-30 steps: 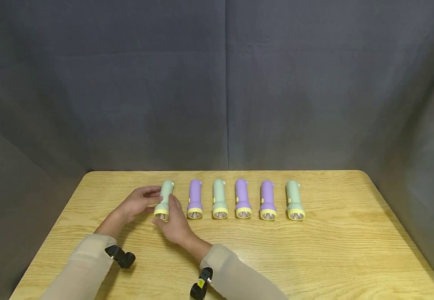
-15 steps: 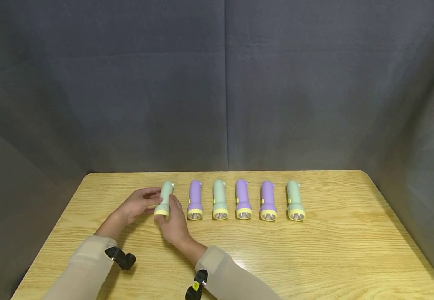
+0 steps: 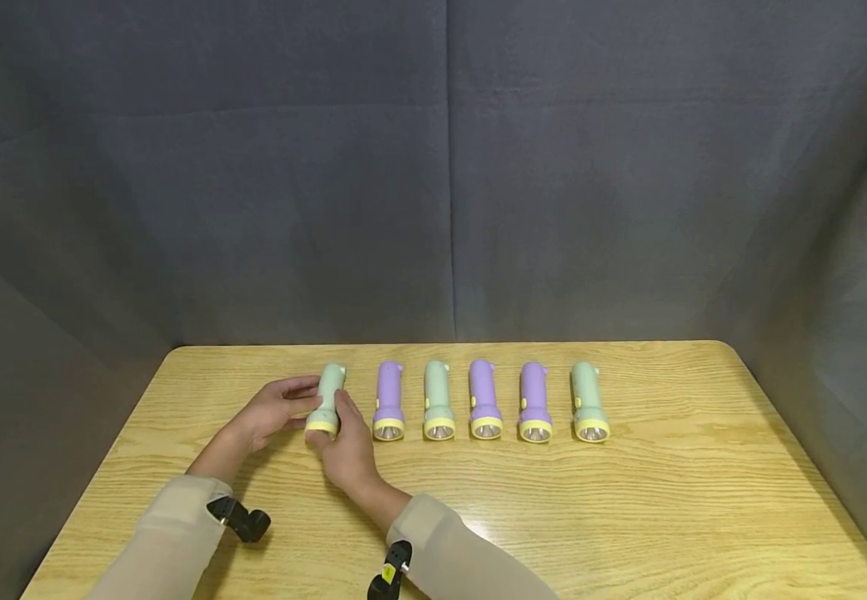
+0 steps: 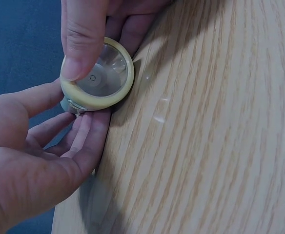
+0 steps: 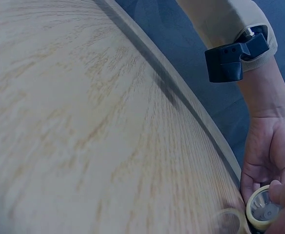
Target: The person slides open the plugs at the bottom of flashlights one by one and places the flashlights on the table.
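Observation:
A pale green flashlight (image 3: 331,385) with a yellow rim lies at the left end of a row, its lens end toward me. My left hand (image 3: 272,410) holds it from the left, and the left wrist view shows the thumb at the head and the fingers underneath. From the right, my right hand (image 3: 351,450) grips the same flashlight. Its thumb (image 4: 81,41) rests over the rim and part of the clear lens (image 4: 108,80). The right wrist view catches the flashlight head (image 5: 260,210) at the lower right corner, between both hands.
To the right lie a purple flashlight (image 3: 389,396), a green one (image 3: 437,392), two purple ones (image 3: 483,387) (image 3: 533,390) and another green one (image 3: 586,390), spaced in a row on the wooden table (image 3: 628,517). A dark curtain (image 3: 291,208) stands behind.
My right thumb has moved from beside the lens end onto the rim and over the lens. The right forearm has shifted slightly left. The left hand and the row look unchanged.

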`<state>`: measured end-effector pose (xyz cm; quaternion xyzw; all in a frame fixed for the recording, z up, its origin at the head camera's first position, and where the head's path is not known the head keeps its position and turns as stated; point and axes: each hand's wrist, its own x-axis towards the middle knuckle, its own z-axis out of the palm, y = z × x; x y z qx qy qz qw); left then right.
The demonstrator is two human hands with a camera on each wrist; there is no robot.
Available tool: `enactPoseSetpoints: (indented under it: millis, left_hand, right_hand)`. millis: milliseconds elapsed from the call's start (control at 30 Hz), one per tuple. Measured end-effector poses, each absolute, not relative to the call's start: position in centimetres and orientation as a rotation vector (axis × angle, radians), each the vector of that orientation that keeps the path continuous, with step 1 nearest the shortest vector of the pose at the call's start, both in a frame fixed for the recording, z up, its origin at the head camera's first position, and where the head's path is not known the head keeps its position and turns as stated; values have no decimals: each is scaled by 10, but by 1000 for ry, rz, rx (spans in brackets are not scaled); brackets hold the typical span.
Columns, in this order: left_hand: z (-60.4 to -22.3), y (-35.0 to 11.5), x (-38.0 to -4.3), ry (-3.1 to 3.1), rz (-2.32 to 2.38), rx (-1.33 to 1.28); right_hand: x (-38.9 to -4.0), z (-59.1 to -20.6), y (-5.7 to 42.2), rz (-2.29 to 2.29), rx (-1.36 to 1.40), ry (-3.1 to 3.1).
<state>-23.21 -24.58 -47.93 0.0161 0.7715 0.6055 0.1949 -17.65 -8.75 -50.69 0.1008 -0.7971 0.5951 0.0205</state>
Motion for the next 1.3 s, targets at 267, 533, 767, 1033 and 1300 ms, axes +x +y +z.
enactPoseSetpoints:
  millis: [267,533,767,1033,1300]
  left_hand:
    - [-474,-247,-229,2154,1711,37]
    - [-464,-247,-224,2149,1715,48]
    - [-451,-242,-217,2140,1735,67]
    - [-433,-234,-205,2133,1768,101]
    - [-414,-218,-192,2161,1814,121]
  right_hand:
    - [-176,-504,-87,1821,335,-2476]
    - [-172,-493,-82,1822,374,-2489]
    - [-166,-481,-70,1981,406,-2395]
    - [-160,-465,-54,2062,483,-2320]
    - [-153,-444,-37,2098,505,-2322]
